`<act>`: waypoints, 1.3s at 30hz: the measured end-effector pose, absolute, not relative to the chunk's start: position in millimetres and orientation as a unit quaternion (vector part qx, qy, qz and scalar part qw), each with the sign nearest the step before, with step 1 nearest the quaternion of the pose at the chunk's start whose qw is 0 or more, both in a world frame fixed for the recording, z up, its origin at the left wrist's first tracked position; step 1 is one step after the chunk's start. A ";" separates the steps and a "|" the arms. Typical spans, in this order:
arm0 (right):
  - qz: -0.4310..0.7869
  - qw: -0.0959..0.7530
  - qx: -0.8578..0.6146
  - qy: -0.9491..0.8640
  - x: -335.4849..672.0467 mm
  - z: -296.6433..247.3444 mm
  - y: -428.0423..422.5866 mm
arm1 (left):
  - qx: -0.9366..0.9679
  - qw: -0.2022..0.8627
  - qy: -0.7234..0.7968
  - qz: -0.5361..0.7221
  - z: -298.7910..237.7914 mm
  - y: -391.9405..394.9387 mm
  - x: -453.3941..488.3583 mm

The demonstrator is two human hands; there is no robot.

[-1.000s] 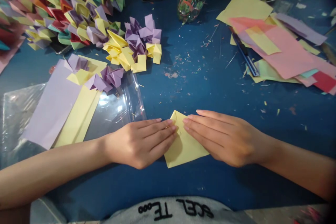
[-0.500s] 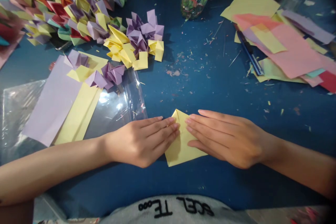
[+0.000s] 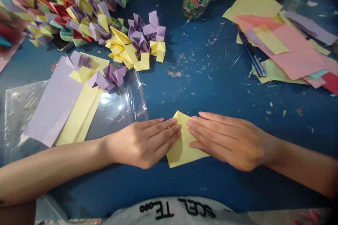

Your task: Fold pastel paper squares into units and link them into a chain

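A folded yellow paper lies on the blue table near the front edge. My left hand lies flat on its left side, fingers stretched out and pressing down. From the right, my right hand rests flat on the same paper with fingers straight. The fingertips of both hands nearly meet over the paper's middle. Only the paper's top corner and lower part show between the hands.
A clear plastic sleeve with lilac and yellow paper strips lies at left. Folded purple and yellow paper pieces and a big pile of coloured ones fill the back left. Loose coloured sheets and a dark pen sit at right.
My right thumb has slid out onto the paper's lower right part. Otherwise both hands stay flat on the yellow paper; the view has shifted slightly.
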State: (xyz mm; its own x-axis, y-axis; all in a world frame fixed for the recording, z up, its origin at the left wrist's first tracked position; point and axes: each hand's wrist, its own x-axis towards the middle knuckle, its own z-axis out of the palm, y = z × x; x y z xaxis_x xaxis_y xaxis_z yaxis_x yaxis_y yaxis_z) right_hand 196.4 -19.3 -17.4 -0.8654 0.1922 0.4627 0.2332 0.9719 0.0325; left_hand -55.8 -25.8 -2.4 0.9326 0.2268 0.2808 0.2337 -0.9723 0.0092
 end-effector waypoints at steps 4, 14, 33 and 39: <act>-0.039 0.234 -0.109 -0.965 197.9 -18.2 -19.6 | -0.983 0.000 -0.117 -0.140 -1.9 -25.7 -56.2; -0.048 0.222 -0.098 -0.969 198.5 -19.4 -20.5 | -0.983 0.001 -0.111 -0.145 -2.6 -25.9 -56.2; -0.059 0.213 -0.107 -0.970 196.8 -17.8 -20.7 | -0.986 0.026 -0.094 -0.136 -1.6 -26.3 -54.3; -0.060 0.207 -0.113 -0.970 196.6 -16.5 -20.5 | -0.980 0.030 -0.115 -0.162 -4.7 -25.3 -55.1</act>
State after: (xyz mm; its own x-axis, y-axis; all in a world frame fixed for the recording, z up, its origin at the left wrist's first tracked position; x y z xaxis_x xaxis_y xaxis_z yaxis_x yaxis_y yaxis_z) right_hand 196.6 -20.5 -16.5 -0.8892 0.1938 0.4144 0.2435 0.9673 0.0703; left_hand -55.1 -25.3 -4.7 0.9207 0.2162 0.3248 0.2360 -0.9715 -0.0221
